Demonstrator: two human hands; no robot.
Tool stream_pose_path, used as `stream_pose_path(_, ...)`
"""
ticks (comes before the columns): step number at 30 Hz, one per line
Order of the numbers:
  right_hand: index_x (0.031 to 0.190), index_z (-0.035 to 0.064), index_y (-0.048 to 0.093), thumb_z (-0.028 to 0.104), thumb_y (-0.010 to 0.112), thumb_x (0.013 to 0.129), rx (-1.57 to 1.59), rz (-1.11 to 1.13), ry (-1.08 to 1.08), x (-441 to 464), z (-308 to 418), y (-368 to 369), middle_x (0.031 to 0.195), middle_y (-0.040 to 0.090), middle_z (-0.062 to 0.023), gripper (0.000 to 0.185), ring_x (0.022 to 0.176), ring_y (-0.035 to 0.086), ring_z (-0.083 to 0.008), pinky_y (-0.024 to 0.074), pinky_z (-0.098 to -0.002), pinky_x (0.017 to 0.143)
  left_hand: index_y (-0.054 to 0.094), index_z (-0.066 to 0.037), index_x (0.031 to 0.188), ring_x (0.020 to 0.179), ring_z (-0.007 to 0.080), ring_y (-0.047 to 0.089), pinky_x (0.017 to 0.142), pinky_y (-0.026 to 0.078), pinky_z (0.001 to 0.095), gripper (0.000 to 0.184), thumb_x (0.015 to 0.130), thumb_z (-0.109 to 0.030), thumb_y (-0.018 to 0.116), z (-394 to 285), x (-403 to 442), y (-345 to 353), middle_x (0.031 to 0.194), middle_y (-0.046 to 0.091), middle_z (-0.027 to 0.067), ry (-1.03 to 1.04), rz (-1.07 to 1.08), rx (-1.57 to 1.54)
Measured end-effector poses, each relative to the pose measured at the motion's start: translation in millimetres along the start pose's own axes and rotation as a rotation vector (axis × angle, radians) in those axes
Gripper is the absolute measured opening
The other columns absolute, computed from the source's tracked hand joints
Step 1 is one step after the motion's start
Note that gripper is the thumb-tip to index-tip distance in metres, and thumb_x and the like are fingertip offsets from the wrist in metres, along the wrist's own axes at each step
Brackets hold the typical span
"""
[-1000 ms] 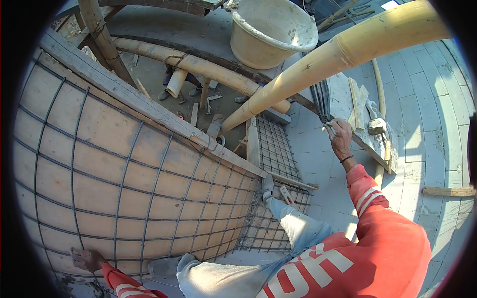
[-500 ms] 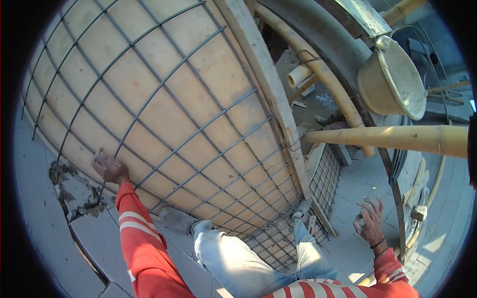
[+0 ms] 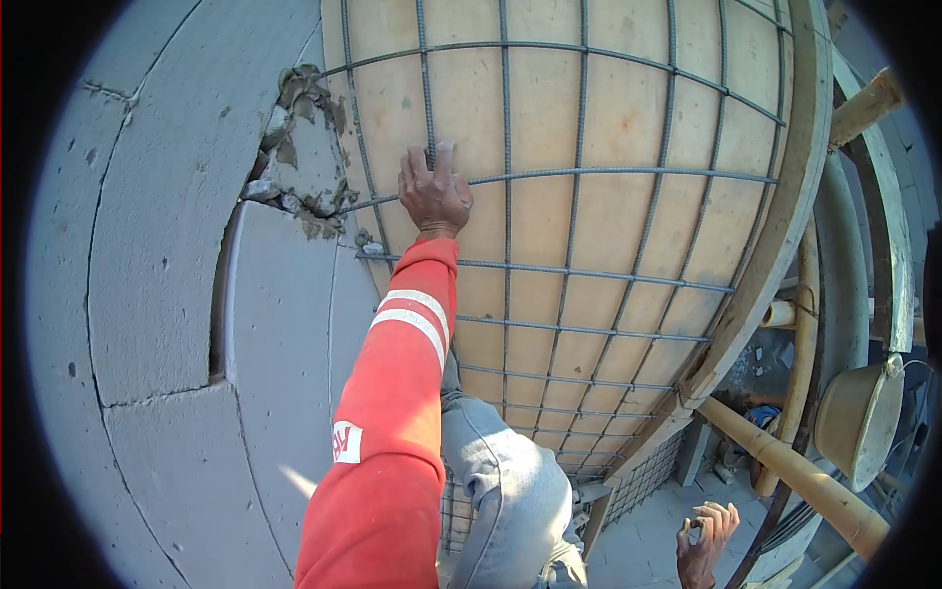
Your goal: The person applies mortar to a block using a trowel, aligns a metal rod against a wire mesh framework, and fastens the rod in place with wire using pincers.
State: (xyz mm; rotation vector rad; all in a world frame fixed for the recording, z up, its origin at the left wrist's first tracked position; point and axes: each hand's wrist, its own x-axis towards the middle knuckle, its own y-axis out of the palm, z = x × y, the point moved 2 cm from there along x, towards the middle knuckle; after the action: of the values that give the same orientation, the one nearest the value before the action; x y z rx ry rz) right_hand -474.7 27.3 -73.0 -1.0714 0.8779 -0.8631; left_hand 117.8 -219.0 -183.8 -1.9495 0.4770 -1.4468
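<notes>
A grid of steel rebar [image 3: 579,172] lies over a curved tan plywood panel [image 3: 545,118]. My left hand [image 3: 435,196] is closed around a rebar near the panel's left edge, where two bars cross. Part of the bars there is hidden beneath the fingers. Down at the lower right, my right hand [image 3: 708,545] is raised off the grid with its fingers curled. A small dark thing shows between its thumb and fingers, too small to name. My leg in pale jeans [image 3: 505,461] is against the lower part of the grid.
Grey block wall [image 3: 157,275] fills the left, with a broken, mortar-smeared hole [image 3: 314,157] and an open joint [image 3: 224,294]. A timber edge board [image 3: 770,294] borders the panel. Bamboo poles [image 3: 795,476] and a hanging bucket [image 3: 862,417] are on the right.
My view has swung left, bringing more block wall in. My left hand stays at the rebar by the panel's edge. My right hand now sits lower in view, its fingers more curled.
</notes>
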Motion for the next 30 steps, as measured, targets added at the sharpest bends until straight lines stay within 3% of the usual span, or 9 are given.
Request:
stream_pose_path(2,0.091,0.0050,0.048,0.006,0.062,0.086,-0.044,-0.105,-0.134,13.8,-0.6,-12.6,0.097,0.055,-0.0117,0.015,0.099,0.057,-0.0310,0.0398,-0.0526,0.101,0.061,-0.013,0.115,0.093,0.0387,0.053,0.077,0.047,0.0482,0.048,0.067,-0.011,0.058,0.4,5.8,-1.8,0.102,0.048,0.0175,-0.005,-0.022,0.013)
stream_pose_path(4,0.106,0.0068,0.061,0.017,0.064,0.094,0.101,-0.143,-0.032,24.4,3.8,-38.4,0.113,0.065,-0.0133,0.016,0.116,0.058,-0.0354,0.0387,-0.0515,0.107,0.062,-0.013,0.116,0.093,0.0387,0.053,0.077,0.047,0.0480,0.049,0.067,-0.011,0.059,-3.0,-3.0,-3.5,0.102,0.048,0.0174,-0.002,-0.011,-0.002)
stream_pose_path(6,0.102,0.0046,0.061,0.010,0.061,0.094,0.003,-0.103,-0.149,50.6,22.8,-60.0,0.102,0.065,-0.0129,0.010,0.099,0.062,-0.0337,0.0464,-0.0493,0.095,0.062,-0.014,0.116,0.093,0.0386,0.053,0.077,0.047,0.0486,0.050,0.066,-0.010,0.060,-1.1,1.2,-3.3,0.103,0.049,0.0175,-0.008,-0.007,-0.014)
stream_pose_path(9,0.099,0.0056,0.065,0.021,0.063,0.097,0.242,-0.441,0.187,51.3,13.1,-65.2,0.103,0.066,-0.0141,0.016,0.096,0.063,-0.0319,0.0458,-0.0497,0.096,0.062,-0.014,0.116,0.094,0.0386,0.053,0.077,0.047,0.0491,0.051,0.065,-0.009,0.061,-0.2,1.9,-5.6,0.104,0.049,0.0177,-0.014,0.001,-0.015)
stream_pose_path(13,0.095,0.0048,0.048,0.013,0.052,0.100,0.146,-0.512,-0.036,61.6,-7.8,-77.8,0.093,0.051,-0.0091,0.011,0.088,0.054,-0.0238,0.0452,-0.0386,0.087,0.062,-0.014,0.115,0.094,0.0387,0.053,0.078,0.047,0.0494,0.051,0.065,-0.009,0.061,-0.9,2.6,-6.9,0.103,0.049,0.0175,-0.006,-0.007,-0.035)
stream_pose_path(16,0.097,0.0047,0.048,0.022,0.042,0.108,0.468,-0.744,0.155,105.2,21.1,-91.2,0.090,0.048,-0.0064,0.021,0.079,0.048,-0.0149,0.0420,-0.0283,0.074,0.061,-0.015,0.116,0.095,0.0387,0.053,0.078,0.047,0.0497,0.051,0.065,-0.010,0.061,-0.2,2.4,-5.7,0.103,0.049,0.0173,-0.010,0.007,-0.027)
stream_pose_path(20,0.107,0.0028,0.053,0.014,0.051,0.105,0.917,-0.555,0.183,198.1,78.9,-58.9,0.099,0.051,-0.0026,0.012,0.071,0.047,-0.0044,0.0386,-0.0184,0.055,0.061,-0.015,0.117,0.095,0.0387,0.053,0.078,0.047,0.0497,0.052,0.065,-0.011,0.061,0.0,3.4,-3.3,0.104,0.049,0.0168,-0.007,0.014,-0.021)
stream_pose_path(24,0.113,0.0039,0.056,0.009,0.062,0.098,1.304,-0.137,0.321,286.7,112.0,16.8,0.078,0.054,0.0030,0.017,0.057,0.042,-0.0016,0.0319,-0.0181,0.045,0.061,-0.015,0.117,0.092,0.0397,0.053,0.077,0.047,0.0498,0.053,0.064,-0.012,0.060,-1.0,0.0,-2.9,0.103,0.048,0.0181,-0.003,0.011,-0.034)
stream_pose_path(30,0.110,-0.0007,0.059,0.008,0.068,0.093,1.080,-0.194,0.248,356.7,143.7,75.9,0.084,0.066,-0.0043,0.021,0.064,0.053,-0.0057,0.0419,-0.0223,0.054,0.061,-0.014,0.118,0.090,0.0399,0.051,0.076,0.046,0.0498,0.055,0.063,-0.012,0.061,2.3,-0.4,-1.7,0.102,0.046,0.0190,-0.006,0.045,-0.030)
